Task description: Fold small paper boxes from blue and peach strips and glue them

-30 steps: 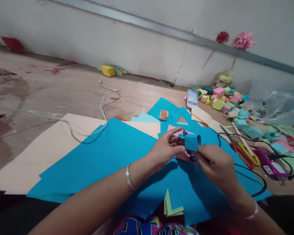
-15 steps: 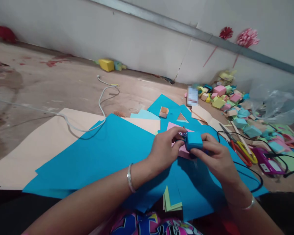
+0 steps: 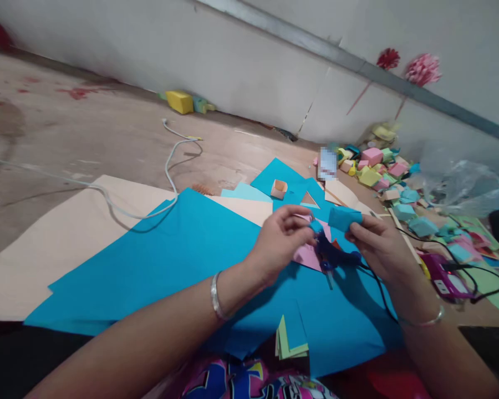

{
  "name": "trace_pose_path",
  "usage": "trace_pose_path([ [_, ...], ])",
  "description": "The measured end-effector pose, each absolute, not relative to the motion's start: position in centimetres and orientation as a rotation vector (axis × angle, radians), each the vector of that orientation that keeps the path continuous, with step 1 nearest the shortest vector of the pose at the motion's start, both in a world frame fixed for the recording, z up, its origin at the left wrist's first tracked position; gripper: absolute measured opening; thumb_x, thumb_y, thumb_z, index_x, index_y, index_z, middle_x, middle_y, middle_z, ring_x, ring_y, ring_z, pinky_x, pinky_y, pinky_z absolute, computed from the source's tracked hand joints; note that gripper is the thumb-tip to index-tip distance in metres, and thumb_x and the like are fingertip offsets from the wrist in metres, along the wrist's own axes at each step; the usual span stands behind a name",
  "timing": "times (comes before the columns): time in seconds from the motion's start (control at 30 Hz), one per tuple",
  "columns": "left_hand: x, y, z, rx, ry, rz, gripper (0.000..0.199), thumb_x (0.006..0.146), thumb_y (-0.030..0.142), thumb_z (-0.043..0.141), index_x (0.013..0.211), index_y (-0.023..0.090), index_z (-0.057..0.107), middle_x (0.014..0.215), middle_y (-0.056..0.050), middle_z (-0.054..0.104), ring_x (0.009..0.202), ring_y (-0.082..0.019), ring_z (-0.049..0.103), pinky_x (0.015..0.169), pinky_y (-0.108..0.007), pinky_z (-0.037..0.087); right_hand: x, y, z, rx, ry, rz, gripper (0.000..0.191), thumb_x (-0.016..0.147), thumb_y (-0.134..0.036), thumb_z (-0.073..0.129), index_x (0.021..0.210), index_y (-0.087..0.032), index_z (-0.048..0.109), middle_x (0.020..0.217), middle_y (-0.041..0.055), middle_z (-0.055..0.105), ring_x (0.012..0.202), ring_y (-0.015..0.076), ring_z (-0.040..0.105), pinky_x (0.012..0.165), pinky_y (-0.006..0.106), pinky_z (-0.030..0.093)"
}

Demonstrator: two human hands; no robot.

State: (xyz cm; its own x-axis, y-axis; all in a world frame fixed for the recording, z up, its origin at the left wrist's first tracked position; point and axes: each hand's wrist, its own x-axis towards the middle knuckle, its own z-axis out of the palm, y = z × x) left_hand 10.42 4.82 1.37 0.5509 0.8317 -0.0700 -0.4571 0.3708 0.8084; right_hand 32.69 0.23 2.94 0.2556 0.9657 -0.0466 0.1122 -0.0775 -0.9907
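My right hand (image 3: 376, 244) pinches a small blue folded-paper box (image 3: 341, 218) by its right side, above the blue sheets. Thumb and fingers of my left hand (image 3: 280, 238) close on a small light-blue piece (image 3: 316, 225); its exact form is hard to make out. Between and just below my hands is a dark blue glue gun (image 3: 336, 256) with a black cord, over a pink paper (image 3: 305, 257). Large blue paper sheets (image 3: 183, 266) spread beneath my hands. Farther back, a little open peach paper box (image 3: 279, 189) rests on the blue paper.
Peach sheets (image 3: 87, 221) lie at left, crossed by a white cable (image 3: 170, 166). Many coloured paper boxes (image 3: 372, 156) heap at right beside a clear plastic bag (image 3: 466, 177). A purple power socket (image 3: 444, 277) with black cords sits at right. A wall (image 3: 253, 72) runs behind.
My right hand has moved right and slightly up with the blue box, away from my left hand. The glue gun shows more now. My left hand has barely moved.
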Motion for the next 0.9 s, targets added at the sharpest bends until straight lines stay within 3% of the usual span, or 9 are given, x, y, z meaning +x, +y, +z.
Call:
trace_pose_path([
  [0.13,9.9,4.1,1.4,0.864,-0.062,0.215,0.034,0.068,0.015,0.079,0.101,0.014,0.070,0.085,-0.002,0.067,0.065,-0.014,0.068,0.065,-0.028,0.057,31.9,3.8,4.3,-1.446,-1.493,0.888,0.018,0.075,-0.035,0.079,0.088,-0.024,0.076,0.087,0.0023,0.073,0.084,0.0190,0.066,0.081,0.034,0.053],
  [0.2,9.7,4.0,1.2,0.855,-0.158,0.075,0.034,0.068,0.013,0.079,0.101,0.013,0.073,0.087,-0.002,0.067,0.067,-0.013,0.068,0.066,-0.026,0.057,30.1,5.7,4.9,-1.429,-1.783,0.836,0.013,0.079,-0.034,0.076,0.086,-0.023,0.076,0.090,0.0033,0.074,0.085,0.0201,0.066,0.081,0.035,0.052],
  [0.3,9.7,4.2,0.8,0.835,-0.170,0.105,0.032,0.069,0.013,0.080,0.101,0.014,0.075,0.085,0.000,0.068,0.067,-0.012,0.068,0.066,-0.022,0.057,26.7,8.8,5.0,-1.329,-2.132,0.430,0.007,0.081,-0.029,0.072,0.078,-0.023,0.073,0.085,0.0035,0.071,0.077,0.0186,0.061,0.072,0.034,0.048],
  [0.47,9.9,4.6,0.4,0.783,-0.155,0.242,0.032,0.069,0.016,0.079,0.101,0.016,0.076,0.079,0.000,0.071,0.066,-0.012,0.069,0.065,-0.022,0.057,22.7,15.3,4.5,-1.151,-2.333,0.020,0.010,0.082,-0.017,0.065,0.074,-0.022,0.068,0.087,0.0056,0.071,0.087,0.0223,0.060,0.083,0.038,0.045],
  [0.7,9.5,4.8,0.6,0.761,-0.147,0.304,0.031,0.069,0.019,0.080,0.099,0.017,0.076,0.080,0.000,0.071,0.067,-0.013,0.069,0.069,-0.024,0.057,20.7,22.4,3.1,-1.191,-2.506,0.108,0.013,0.080,-0.012,0.065,0.080,-0.021,0.075,0.090,0.0064,0.073,0.090,0.0241,0.063,0.083,0.038,0.046],
  [0.9,9.8,4.8,0.8,0.761,-0.062,0.405,0.031,0.071,0.019,0.077,0.102,0.019,0.076,0.081,-0.001,0.070,0.066,-0.012,0.068,0.067,-0.024,0.056,23.2,21.6,2.5,-1.143,-2.512,0.287,0.030,0.089,-0.022,0.056,0.115,-0.025,0.071,0.125,0.0057,0.069,0.110,0.0222,0.065,0.094,0.037,0.050],
])
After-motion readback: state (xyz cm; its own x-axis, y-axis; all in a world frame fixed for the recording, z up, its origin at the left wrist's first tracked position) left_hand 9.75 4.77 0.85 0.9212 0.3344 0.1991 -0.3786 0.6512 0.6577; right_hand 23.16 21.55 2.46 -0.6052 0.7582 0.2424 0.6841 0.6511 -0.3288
